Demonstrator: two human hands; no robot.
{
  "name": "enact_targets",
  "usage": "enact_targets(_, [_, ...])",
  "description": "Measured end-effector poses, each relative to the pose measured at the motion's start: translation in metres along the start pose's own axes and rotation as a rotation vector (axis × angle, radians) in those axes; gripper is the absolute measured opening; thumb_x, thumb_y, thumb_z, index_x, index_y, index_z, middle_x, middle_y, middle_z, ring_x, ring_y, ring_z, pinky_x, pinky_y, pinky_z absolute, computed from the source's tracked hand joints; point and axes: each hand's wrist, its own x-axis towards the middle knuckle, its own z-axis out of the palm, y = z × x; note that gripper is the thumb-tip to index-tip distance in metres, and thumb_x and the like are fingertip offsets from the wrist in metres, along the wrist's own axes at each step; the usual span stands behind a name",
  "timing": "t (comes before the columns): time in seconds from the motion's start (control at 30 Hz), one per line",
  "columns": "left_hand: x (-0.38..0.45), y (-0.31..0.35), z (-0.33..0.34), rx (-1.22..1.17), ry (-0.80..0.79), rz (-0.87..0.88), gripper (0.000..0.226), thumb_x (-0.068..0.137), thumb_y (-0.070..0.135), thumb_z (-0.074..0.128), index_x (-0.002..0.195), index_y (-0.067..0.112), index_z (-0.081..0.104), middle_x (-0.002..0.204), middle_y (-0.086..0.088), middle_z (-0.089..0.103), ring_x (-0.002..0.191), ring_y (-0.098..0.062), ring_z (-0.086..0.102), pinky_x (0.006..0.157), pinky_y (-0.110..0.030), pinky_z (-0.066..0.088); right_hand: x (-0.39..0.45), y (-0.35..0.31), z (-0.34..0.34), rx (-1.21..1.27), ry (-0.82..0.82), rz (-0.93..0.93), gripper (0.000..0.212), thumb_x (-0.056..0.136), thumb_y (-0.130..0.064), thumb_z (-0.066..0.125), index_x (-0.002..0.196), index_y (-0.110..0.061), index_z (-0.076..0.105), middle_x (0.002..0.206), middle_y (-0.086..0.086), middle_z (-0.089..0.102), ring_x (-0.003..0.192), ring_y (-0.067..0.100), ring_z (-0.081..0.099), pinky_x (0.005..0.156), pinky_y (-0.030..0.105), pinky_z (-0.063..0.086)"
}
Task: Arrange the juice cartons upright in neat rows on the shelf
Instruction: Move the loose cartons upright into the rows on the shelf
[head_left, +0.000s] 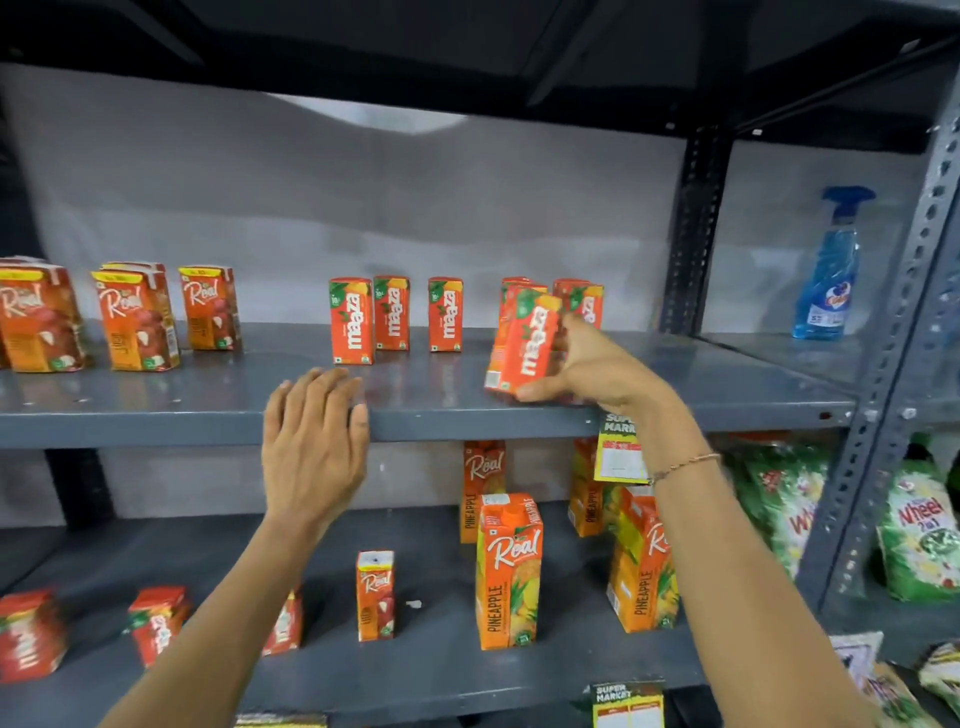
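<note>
- The right hand (597, 364) is gripping a small red "maaza" carton (524, 343), thumb under its near bottom corner, fingers wrapping its right side; the carton is tilting left near the front edge of the upper shelf (467, 423).
- The left hand (311, 441) is lying open and flat, fingers spread, resting over the shelf's front edge and holding nothing.
- Three more maaza cartons (392, 318) are standing upright in a loose row behind, and two pairs (582, 301) are standing at the far right, partly hidden by the held carton.
- At the far left, "Real" cartons (136, 319) with yellow top bands are standing upright.
- On the lower shelf (363, 680), tall "Real PINEAPPLE" cartons (509, 571) are standing right of centre, a small Real carton (375, 597) to their left.
- A "SUPER MARKET" tag (621, 449) is hanging beside the right wrist.
- A blue spray bottle (834, 270) and green "Wheel" packs (919, 535) are sitting in the bay to the right.
</note>
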Motion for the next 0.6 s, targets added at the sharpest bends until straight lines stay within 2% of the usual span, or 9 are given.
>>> enact_targets(0.1, [-0.004,-0.040,-0.009,0.038,0.022,-0.017,0.044,0.097,0.031,0.027,0.111,0.007,0.061,0.119,-0.012,0.061,0.117,-0.028,0.052,0.108,-0.041,0.026,0.035,-0.014,0.049,0.023,0.098,-0.033,0.080,0.056,-0.002,0.087,0.122,-0.016,0.046,0.117,-0.002,0.063,0.108,0.016,0.060,0.095,0.035,0.049])
enact_targets(0.13, [-0.006,-0.053,-0.012,0.046,0.032,-0.022,0.044,0.097,0.030,0.027,0.111,0.006,0.061,0.118,-0.012,0.062,0.116,-0.029,0.053,0.107,-0.041,0.027,0.047,-0.017,0.060,0.017,0.145,-0.034,0.081,0.054,-0.002,0.088,0.123,-0.014,0.047,0.119,0.001,0.063,0.108,0.017,0.060,0.097,0.038,0.048])
enact_targets(0.27, [-0.007,-0.086,-0.018,0.068,0.045,0.027,0.045,0.095,0.031,0.029,0.111,0.004,0.062,0.113,-0.014,0.065,0.106,-0.031,0.058,0.102,-0.041,0.033,0.088,-0.023,0.083,-0.135,0.163,0.006,0.074,0.063,0.001,0.080,0.126,-0.010,0.045,0.121,0.008,0.062,0.110,0.023,0.060,0.097,0.040,0.049])
enact_targets(0.43, [-0.006,-0.086,-0.020,0.102,0.052,0.054,0.038,0.093,0.030,0.033,0.093,0.006,0.063,0.093,-0.012,0.064,0.081,-0.028,0.057,0.081,-0.037,0.036,0.103,-0.030,0.102,-0.253,0.115,0.041,0.075,0.075,-0.003,0.073,0.138,-0.012,0.033,0.128,0.012,0.059,0.117,0.028,0.058,0.101,0.043,0.046])
enact_targets(0.53, [0.018,-0.074,-0.034,0.078,-0.055,-0.066,0.035,0.091,0.034,0.036,0.074,0.010,0.055,0.076,-0.007,0.060,0.070,-0.024,0.053,0.070,-0.037,0.040,0.096,-0.033,0.103,-0.271,0.084,0.060,0.073,0.082,-0.009,0.070,0.141,-0.010,0.028,0.137,0.012,0.052,0.124,0.028,0.053,0.105,0.039,0.042])
enact_targets(0.6, [0.042,-0.066,-0.041,0.085,-0.185,-0.159,0.039,0.092,0.038,0.042,0.075,0.008,0.060,0.078,-0.009,0.064,0.073,-0.027,0.058,0.067,-0.035,0.044,0.091,-0.033,0.105,-0.228,0.063,0.103,0.078,0.083,-0.016,0.070,0.143,-0.008,0.020,0.140,0.010,0.049,0.128,0.026,0.048,0.103,0.035,0.039])
